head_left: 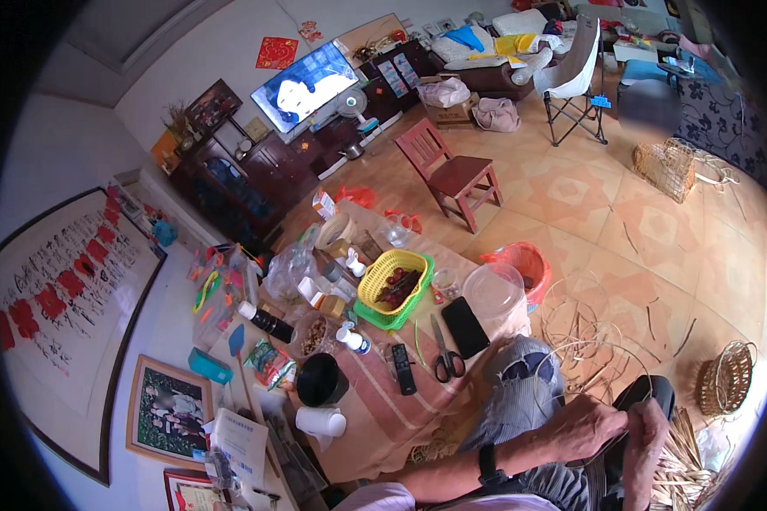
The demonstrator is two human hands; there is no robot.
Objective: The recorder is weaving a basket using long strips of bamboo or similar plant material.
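Observation:
Over my lap, my left hand point(595, 428) and my right hand point(647, 433) are close together, with their fingers closed. A thin, pale cane strip point(601, 343) arcs up from them in a loose loop. Where the strip runs between my fingers is partly hidden. A dark band sits on my left wrist. Beyond my knees, loose curled strips point(575, 328) lie on the tiled floor. To the right stands a small woven basket point(726, 380) with a handle. Flat straw-coloured strips point(683, 460) are heaped beside my right hand.
At left, a cloth-covered table point(383, 362) holds scissors point(446, 358), a black phone point(464, 328), a remote point(403, 369), a yellow basket point(394, 281) and several bottles. A red-lined bin point(528, 272) stands by its corner. Farther off are a wooden chair point(456, 175) and another woven basket point(663, 168).

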